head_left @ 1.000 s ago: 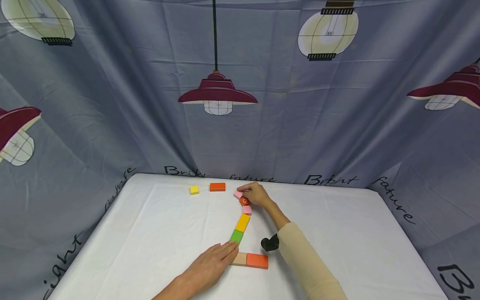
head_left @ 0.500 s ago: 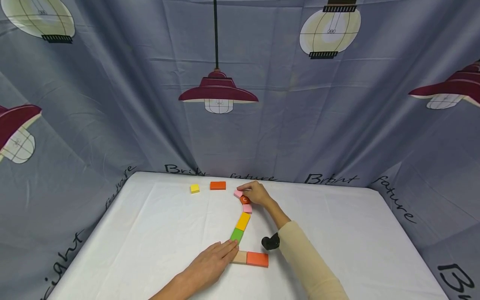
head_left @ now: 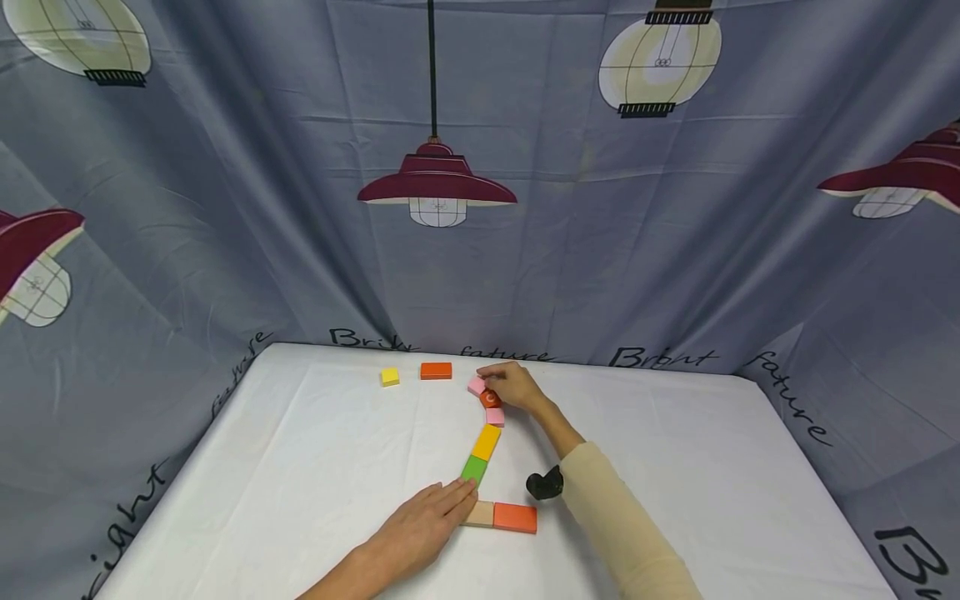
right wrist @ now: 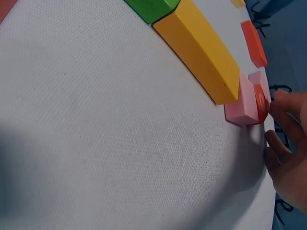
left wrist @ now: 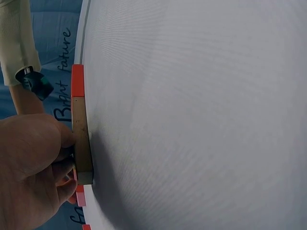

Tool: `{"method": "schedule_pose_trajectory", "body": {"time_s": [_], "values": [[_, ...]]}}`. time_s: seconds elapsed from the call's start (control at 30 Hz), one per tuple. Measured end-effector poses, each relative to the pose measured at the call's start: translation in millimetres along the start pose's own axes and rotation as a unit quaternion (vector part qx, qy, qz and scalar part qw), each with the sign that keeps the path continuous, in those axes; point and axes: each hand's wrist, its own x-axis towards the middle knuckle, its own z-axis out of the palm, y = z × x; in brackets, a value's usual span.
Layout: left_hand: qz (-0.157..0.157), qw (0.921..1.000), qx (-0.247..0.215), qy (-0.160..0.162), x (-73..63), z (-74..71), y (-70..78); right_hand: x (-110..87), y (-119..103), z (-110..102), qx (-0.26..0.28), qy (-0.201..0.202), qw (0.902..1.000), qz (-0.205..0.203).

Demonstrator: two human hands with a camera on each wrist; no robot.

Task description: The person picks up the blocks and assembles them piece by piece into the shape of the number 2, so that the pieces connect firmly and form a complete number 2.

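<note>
In the head view my left hand (head_left: 423, 522) lies with fairly straight fingers over the left end of a natural wood block (head_left: 481, 515). Its thumb touches that block (left wrist: 82, 139) in the left wrist view. An orange-red block (head_left: 515, 518) adjoins the wood one. From the left fingertips a row runs away: a green block (head_left: 475, 468), a yellow block (head_left: 487, 442), a pink block (head_left: 494, 417), a round-looking orange piece (head_left: 490, 399) and a far pink block (head_left: 476, 385). My right hand (head_left: 517, 388) is beside these last two, fingers loosely bent; contact is hard to tell.
A small yellow block (head_left: 389, 377) and an orange block (head_left: 436, 371) lie near the far edge of the white-covered table (head_left: 300, 467). A dark device (head_left: 544, 483) sits at my right sleeve. A printed grey-blue curtain (head_left: 555, 275) hangs behind.
My right fingertips have shifted slightly away from the far pink block, up and to the right in the head view. The left hand and the blocks stay put.
</note>
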Motion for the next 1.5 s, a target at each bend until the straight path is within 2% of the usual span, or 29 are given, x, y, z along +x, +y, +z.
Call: {"method": "schedule_pose_trajectory", "body": {"time_s": [0.13,0.37,0.73,1.1,1.27,1.5], "values": [[0.002,1.0000,0.002,0.005,-0.1,0.1,0.2,-3.3,0.5,-1.0,-0.006,0.003,1.0000,-0.003],[-0.006,1.0000,-0.003,-0.007,-0.2,-0.5,0.8,-11.1,1.0,-1.5,-0.014,-0.006,0.9999,-0.006],[-0.009,0.9999,-0.002,-0.009,-2.0,-2.2,1.0,-22.6,2.3,1.3,-0.011,-0.002,0.9999,-0.004],[0.005,0.9997,0.012,0.021,-1.1,0.7,-0.3,-34.6,6.4,4.7,-0.068,-0.009,0.9962,-0.054],[0.002,0.9998,0.010,0.015,-1.8,1.2,-0.5,-38.8,9.3,8.3,-0.133,-0.017,0.9865,-0.093],[0.003,0.9998,0.008,0.016,-1.2,1.3,-0.3,-43.6,10.4,9.2,-0.254,-0.037,0.9568,-0.137]]}}
